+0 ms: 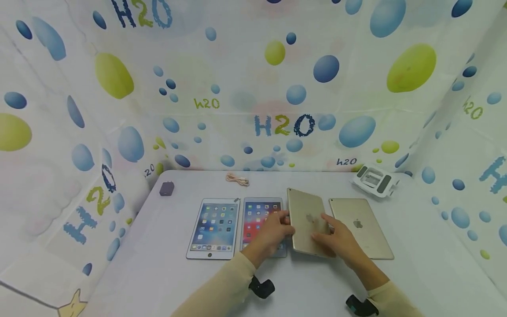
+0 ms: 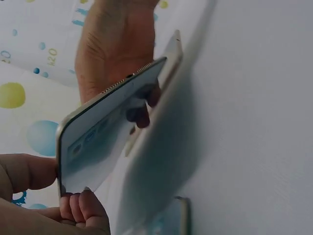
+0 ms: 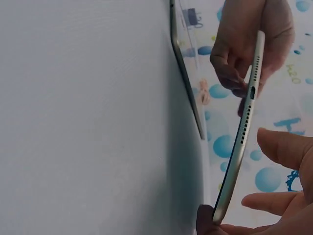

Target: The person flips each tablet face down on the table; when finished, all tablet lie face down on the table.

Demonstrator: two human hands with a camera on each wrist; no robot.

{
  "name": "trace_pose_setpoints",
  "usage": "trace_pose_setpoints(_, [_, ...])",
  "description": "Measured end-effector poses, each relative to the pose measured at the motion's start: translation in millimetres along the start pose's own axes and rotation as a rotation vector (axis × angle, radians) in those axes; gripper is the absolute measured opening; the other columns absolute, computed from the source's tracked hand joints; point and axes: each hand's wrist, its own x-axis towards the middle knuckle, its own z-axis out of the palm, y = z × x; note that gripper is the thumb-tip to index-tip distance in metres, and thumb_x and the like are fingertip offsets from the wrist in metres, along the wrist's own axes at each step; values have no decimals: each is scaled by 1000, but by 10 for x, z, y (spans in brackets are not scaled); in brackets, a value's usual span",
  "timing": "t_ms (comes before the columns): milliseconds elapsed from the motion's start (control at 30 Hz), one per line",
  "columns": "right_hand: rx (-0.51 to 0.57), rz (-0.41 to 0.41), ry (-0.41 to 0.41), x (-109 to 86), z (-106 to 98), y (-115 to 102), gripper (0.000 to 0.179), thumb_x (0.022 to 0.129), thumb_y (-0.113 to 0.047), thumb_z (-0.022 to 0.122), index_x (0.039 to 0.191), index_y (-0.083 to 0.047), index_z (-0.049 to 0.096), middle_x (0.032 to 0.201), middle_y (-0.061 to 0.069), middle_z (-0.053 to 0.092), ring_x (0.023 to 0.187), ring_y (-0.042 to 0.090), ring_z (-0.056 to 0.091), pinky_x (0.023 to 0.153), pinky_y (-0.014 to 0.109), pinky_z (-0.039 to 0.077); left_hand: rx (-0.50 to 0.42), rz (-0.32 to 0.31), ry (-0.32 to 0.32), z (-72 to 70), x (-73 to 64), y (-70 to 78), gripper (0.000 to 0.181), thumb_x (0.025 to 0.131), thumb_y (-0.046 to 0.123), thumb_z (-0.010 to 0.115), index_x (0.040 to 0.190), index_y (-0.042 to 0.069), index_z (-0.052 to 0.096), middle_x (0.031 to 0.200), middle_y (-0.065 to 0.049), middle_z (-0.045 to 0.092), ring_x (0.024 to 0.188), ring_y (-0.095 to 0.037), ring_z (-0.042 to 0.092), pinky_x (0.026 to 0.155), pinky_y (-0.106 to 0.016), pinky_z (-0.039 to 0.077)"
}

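Observation:
A gold tablet (image 1: 304, 206), its back turned up toward the head camera, is tilted above the white table. My left hand (image 1: 271, 232) pinches its left edge, the fingertips showing on the screen side in the left wrist view. At the opposite edge my right hand (image 1: 341, 237) grips the tablet, a finger (image 3: 207, 221) curled around the edge in the right wrist view. Left of it lies a tablet with a red and blue lit screen (image 1: 253, 220), partly hidden by my left hand. A second gold tablet (image 1: 362, 213) lies face down to the right.
Farther left a white tablet (image 1: 214, 222) lies screen up on the table (image 1: 158, 246). Toward the back are a dark charger block (image 1: 167, 189), a coiled cable (image 1: 236, 179) and a white stand-like device (image 1: 374, 179). A printed curtain (image 1: 237, 66) surrounds the table.

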Motion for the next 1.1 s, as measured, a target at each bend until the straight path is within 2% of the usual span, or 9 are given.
trace_pose_setpoints(100, [-26, 2, 21, -12, -25, 52, 78, 96, -34, 70, 156, 0, 35, 160, 30, 31, 144, 52, 34, 113, 63, 35, 77, -13, 14, 22, 19, -78, 58, 81, -11, 65, 138, -8, 54, 99, -7, 57, 91, -17, 57, 82, -28, 53])
trace_pose_setpoints(233, [-42, 5, 28, -18, -51, 82, 75, 97, -32, 68, 155, 2, 36, 159, 33, 30, 147, 51, 29, 116, 63, 30, 118, -30, 41, 47, 33, -165, 57, 81, -11, 66, 137, -9, 54, 96, -7, 58, 88, -17, 56, 81, -29, 53])
trace_pose_setpoints(433, [-62, 5, 19, -2, -96, 64, 76, 99, -32, 66, 155, 5, 33, 158, 35, 29, 148, 50, 25, 118, 61, 26, 199, -30, 66, 67, 28, -153, 53, 85, -7, 65, 137, -10, 55, 92, -6, 55, 85, -17, 53, 72, -27, 49])
trace_pose_setpoints(500, [-74, -7, 15, 10, -116, 57, 75, 100, -33, 63, 155, 7, 31, 158, 35, 30, 147, 51, 27, 118, 62, 27, 254, -32, 68, 79, 14, -126, 51, 88, -2, 66, 137, -9, 55, 100, -9, 60, 90, -18, 57, 77, -30, 54])
trace_pose_setpoints(567, [-84, -21, 5, 21, -138, 50, 75, 102, -34, 61, 155, 9, 30, 157, 36, 31, 147, 51, 28, 118, 62, 28, 294, -36, 60, 94, -7, -99, 53, 90, 5, 67, 140, -9, 53, 115, -15, 63, 101, -22, 61, 88, -39, 57])
trace_pose_setpoints(700, [-104, -21, -17, 38, -170, 25, 74, 103, -34, 58, 155, 10, 28, 156, 37, 32, 146, 51, 28, 117, 63, 28, 356, -36, 26, 129, -54, -61, 58, 93, 17, 67, 142, -9, 52, 139, -25, 57, 122, -35, 61, 104, -54, 49])
trace_pose_setpoints(933, [-114, -6, -39, 59, -175, -13, 76, 104, -36, 56, 155, 11, 25, 157, 37, 30, 146, 52, 28, 116, 64, 29, 425, -36, -6, 158, -117, -6, 54, 97, 27, 65, 140, -5, 55, 141, -22, 58, 126, -39, 58, 104, -58, 48])
trace_pose_setpoints(1100, [-102, 6, -49, 58, -162, -12, 80, 103, -39, 56, 156, 11, 24, 158, 36, 29, 147, 51, 28, 115, 64, 31, 409, -53, -24, 173, -151, 17, 55, 97, 28, 64, 141, -4, 55, 141, -22, 57, 127, -39, 57, 106, -59, 46])
